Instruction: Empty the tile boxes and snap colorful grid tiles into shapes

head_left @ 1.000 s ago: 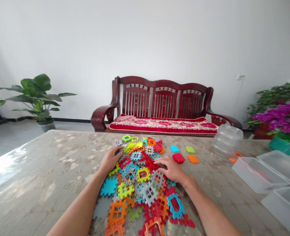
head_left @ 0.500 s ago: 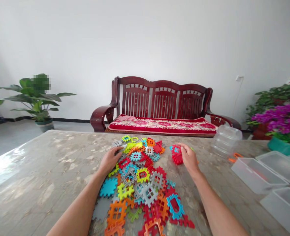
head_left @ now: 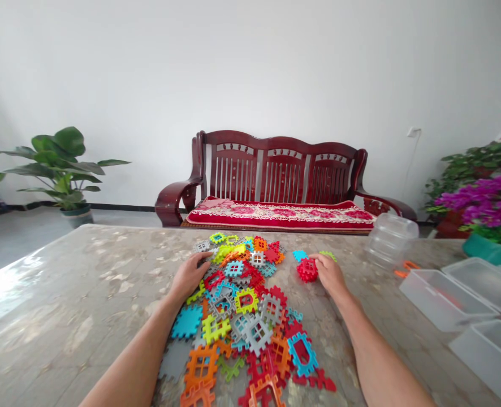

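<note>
A long pile of interlocking plastic tiles (head_left: 234, 268) in red, orange, blue, grey and lime lies down the middle of the table, many with window cut-outs. My left hand (head_left: 189, 276) rests at the pile's left edge, palm down, fingers loosely extended and holding nothing. To the right of the pile, my right hand (head_left: 329, 273) has its fingers closed at the right edge of a red tile (head_left: 307, 269), which lies level on a small stack of red tiles. Behind that stack is a blue tile (head_left: 299, 256). A lime tile (head_left: 329, 255) shows just beyond my right fingers.
Clear plastic bins (head_left: 439, 299) stand on the table (head_left: 85, 294) at the right. Behind them are a clear rounded container (head_left: 392, 240) and orange pieces (head_left: 406, 269). Purple flowers (head_left: 483, 200) in a teal pot are at far right. A wooden bench (head_left: 282, 169) stands beyond the table.
The red window tile in my right hand has gone from tilted up to lying level on the red stack, uncovering the blue tile behind. My left hand has barely moved.
</note>
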{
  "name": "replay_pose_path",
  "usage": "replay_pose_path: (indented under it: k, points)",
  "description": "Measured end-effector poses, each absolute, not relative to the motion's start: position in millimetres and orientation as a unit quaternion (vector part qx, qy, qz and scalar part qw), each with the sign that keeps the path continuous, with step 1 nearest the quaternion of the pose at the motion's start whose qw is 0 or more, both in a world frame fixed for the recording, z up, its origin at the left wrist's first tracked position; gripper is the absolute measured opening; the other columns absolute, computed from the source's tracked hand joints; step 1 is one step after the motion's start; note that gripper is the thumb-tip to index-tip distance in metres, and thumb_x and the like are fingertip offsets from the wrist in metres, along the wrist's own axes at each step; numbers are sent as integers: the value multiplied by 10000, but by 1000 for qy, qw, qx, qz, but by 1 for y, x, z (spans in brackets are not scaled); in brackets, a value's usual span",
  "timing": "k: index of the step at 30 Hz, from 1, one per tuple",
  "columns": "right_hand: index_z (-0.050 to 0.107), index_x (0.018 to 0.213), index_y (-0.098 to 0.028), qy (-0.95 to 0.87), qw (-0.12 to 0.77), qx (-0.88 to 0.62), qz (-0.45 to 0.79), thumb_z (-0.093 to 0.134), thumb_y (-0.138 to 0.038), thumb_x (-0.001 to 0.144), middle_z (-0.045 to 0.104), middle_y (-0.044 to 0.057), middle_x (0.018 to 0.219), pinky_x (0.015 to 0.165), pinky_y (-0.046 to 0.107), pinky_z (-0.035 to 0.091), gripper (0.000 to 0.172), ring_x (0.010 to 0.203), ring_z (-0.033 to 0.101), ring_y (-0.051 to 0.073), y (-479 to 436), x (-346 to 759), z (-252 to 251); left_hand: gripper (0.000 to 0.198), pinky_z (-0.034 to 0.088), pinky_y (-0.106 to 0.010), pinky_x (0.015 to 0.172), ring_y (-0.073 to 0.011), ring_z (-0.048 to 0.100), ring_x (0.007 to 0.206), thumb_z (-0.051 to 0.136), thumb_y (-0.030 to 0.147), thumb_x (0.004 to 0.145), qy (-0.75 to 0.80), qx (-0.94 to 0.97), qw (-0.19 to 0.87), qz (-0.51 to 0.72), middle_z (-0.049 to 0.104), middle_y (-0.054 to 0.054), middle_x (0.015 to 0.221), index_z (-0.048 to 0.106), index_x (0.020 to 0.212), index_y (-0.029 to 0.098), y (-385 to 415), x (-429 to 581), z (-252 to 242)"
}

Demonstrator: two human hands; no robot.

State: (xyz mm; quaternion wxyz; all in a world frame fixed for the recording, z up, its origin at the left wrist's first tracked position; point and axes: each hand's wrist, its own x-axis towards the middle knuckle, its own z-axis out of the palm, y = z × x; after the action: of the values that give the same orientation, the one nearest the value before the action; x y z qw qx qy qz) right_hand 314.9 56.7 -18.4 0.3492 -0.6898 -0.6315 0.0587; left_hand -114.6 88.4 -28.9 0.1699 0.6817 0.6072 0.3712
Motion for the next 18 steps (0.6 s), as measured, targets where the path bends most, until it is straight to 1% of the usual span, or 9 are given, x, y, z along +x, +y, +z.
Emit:
replay_pose_path:
  k: [2,5,7,10,12,14,18]
  points:
    - [719,1082,-202,-641,326,-693,51,322,-269,906,708,78,1113,954,337,451,440,1080,625,208,53,311,-16,470,466,-399,1001,-278,644,1099,496,389,788,607,683,169,371,715,-92,1184,697,1159,183,88,-115,-29]
    - [698,1144,-231,-653,282,-702,35,374,-393,952,696,68,1159,961,349,440,410,1113,611,224,46,301,-9,486,460,-400,1009,-281,641,1104,490,391,787,608,682,171,368,709,-102,1190,694,1169,170,89,-115,-29]
    - [685,1174,-233,-663,252,-705,15,434,-474,943,690,77,1170,953,359,440,417,1114,608,242,40,293,-5,492,457,-397,1013,-277,640,1103,486,393,789,608,682,173,367,707,-102,1192,692,1175,168,89,-115,-29]
    - [658,1232,-221,-677,212,-704,-28,512,-530,907,680,103,1182,949,381,437,471,1106,607,269,34,280,0,491,461,-395,1007,-269,641,1091,486,397,794,608,682,176,365,710,-94,1186,688,1183,176,89,-114,-28]
    - [652,1246,-216,-680,186,-707,-51,567,-534,873,680,112,1180,946,392,435,497,1098,607,284,31,273,3,492,463,-394,1005,-268,642,1087,487,394,793,608,683,176,365,710,-94,1186,688,1184,175,88,-114,-28]
    - [665,1222,-212,-679,167,-712,-61,598,-503,852,686,109,1167,940,386,436,475,1091,609,287,30,269,6,490,465,-390,1003,-266,645,1083,486,387,789,608,683,175,366,711,-93,1185,691,1179,173,88,-114,-28]
    - [673,1195,-199,-677,177,-712,-55,561,-380,868,696,94,1158,942,351,438,390,1086,614,262,30,268,7,483,468,-385,1002,-263,649,1082,486,385,790,607,683,175,367,715,-87,1181,693,1176,183,88,-114,-28]
